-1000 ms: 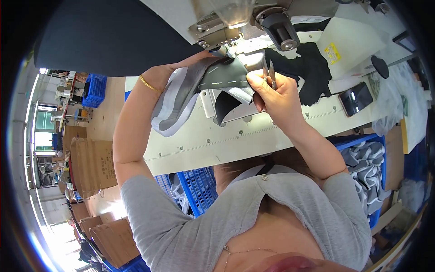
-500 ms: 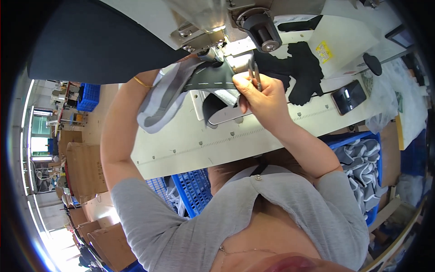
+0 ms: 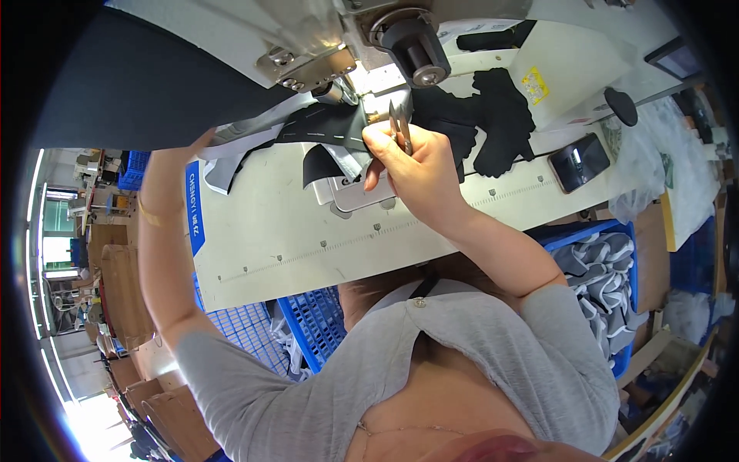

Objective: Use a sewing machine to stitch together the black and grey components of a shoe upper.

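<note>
A black, grey and white fabric piece (image 3: 323,125) stretches leftward from under the sewing machine's head (image 3: 331,73), with a white dashed stitch line along its dark part. Its right edge is pinched by my right hand (image 3: 422,168), which also holds small metal thread snips (image 3: 399,129), blades pointing up. At the far left my left hand (image 3: 171,175) is closed on the fabric's other end; it is smeared by motion, and the dark panel (image 3: 154,77) hides part of its fingers. A dark flap of the fabric hangs over the metal plate in the table.
Black fabric pieces (image 3: 500,115) lie right of the machine head, a phone (image 3: 580,163) near the table's right end. A blue crate (image 3: 625,300) of grey-and-white pieces stands at lower right; blue baskets (image 3: 312,323) sit under the white table (image 3: 292,262). Plastic bags (image 3: 662,162) are beyond.
My left hand has moved left, drawing the fabric's loose loop out into a straighter strip. My right hand keeps its pinch and the snips. The whole view has shifted slightly.
</note>
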`<state>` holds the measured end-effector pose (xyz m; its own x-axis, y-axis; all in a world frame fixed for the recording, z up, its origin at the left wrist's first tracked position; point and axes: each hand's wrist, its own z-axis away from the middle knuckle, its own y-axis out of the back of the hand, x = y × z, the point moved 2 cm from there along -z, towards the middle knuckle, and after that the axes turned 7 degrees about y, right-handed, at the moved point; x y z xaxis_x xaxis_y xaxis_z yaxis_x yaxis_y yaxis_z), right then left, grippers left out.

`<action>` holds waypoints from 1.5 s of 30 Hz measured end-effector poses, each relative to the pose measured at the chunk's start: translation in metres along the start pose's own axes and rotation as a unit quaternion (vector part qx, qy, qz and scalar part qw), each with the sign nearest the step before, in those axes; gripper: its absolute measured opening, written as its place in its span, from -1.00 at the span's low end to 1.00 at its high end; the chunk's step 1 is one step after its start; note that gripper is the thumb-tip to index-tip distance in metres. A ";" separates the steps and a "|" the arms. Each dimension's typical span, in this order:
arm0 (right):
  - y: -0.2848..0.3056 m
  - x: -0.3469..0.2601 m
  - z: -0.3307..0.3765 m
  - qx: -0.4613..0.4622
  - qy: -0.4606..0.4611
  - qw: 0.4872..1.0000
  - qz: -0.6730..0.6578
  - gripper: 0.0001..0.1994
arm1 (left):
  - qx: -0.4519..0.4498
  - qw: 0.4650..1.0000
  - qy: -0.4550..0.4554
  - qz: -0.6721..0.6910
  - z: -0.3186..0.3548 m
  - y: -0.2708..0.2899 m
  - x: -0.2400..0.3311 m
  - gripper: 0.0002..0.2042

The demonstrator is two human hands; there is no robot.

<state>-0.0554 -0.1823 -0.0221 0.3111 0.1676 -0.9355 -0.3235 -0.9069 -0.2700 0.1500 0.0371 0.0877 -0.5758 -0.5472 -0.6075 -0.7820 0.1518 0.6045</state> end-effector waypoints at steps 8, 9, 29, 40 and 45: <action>0.004 0.000 0.009 -0.002 -0.007 0.999 -0.052 -0.80 | 0.136 0.903 0.034 0.407 -0.002 0.053 0.166 -0.73; 0.004 -0.002 0.010 0.000 -0.001 0.998 -0.070 -0.81 | 0.119 0.896 0.040 0.425 -0.004 0.048 0.170 -0.71; -0.001 0.011 0.017 0.019 0.022 0.999 -0.044 -0.85 | 0.210 0.909 0.018 0.359 -0.010 0.042 0.173 -0.68; -0.007 0.007 0.005 0.031 -0.002 0.991 -0.132 -0.86 | 0.201 0.922 -0.008 0.330 -0.018 0.038 0.165 -0.67; -0.015 0.019 -0.004 0.052 0.048 0.988 -0.134 -0.83 | 0.203 0.927 -0.010 0.316 -0.022 0.034 0.161 -0.66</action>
<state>-0.0412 -0.1670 -0.0350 0.4798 0.3544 -0.8026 -0.3060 -0.7898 -0.5316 0.0361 -0.0641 0.0212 -0.9507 -0.2282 -0.2100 -0.3097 0.7358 0.6022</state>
